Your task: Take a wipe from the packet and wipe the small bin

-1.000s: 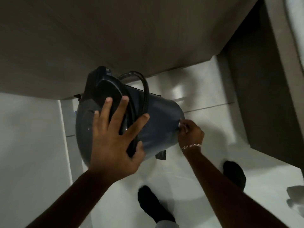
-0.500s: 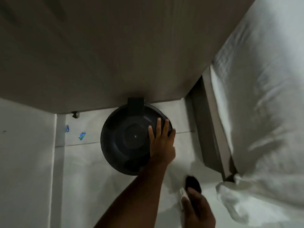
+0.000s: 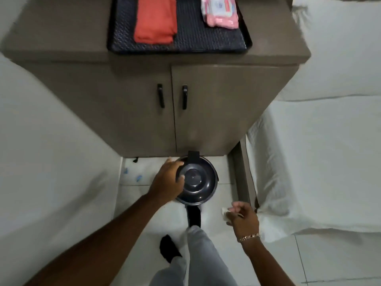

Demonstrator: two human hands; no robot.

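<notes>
The small dark bin [image 3: 199,182] stands upright on the white floor, right in front of the cabinet, its round lid closed. My left hand [image 3: 168,181] rests on the lid's left edge, fingers curled over the rim. My right hand [image 3: 242,217] hovers to the right of the bin, apart from it, pinching a crumpled white wipe [image 3: 224,212]. The pink wipe packet [image 3: 220,12] lies on a dark tray [image 3: 185,41] on top of the cabinet, at the far right of the tray.
A brown two-door cabinet [image 3: 216,104] with black handles stands behind the bin. A folded orange cloth [image 3: 155,19] lies on the tray. White-sheeted beds flank the narrow floor left [image 3: 51,151] and right [image 3: 319,157]. My foot [image 3: 193,216] is on the bin's pedal.
The bin went from tilted on its side to standing upright. My view rose and pulled back. My left hand moved to the lid's left edge; my right hand lifted away with the wipe.
</notes>
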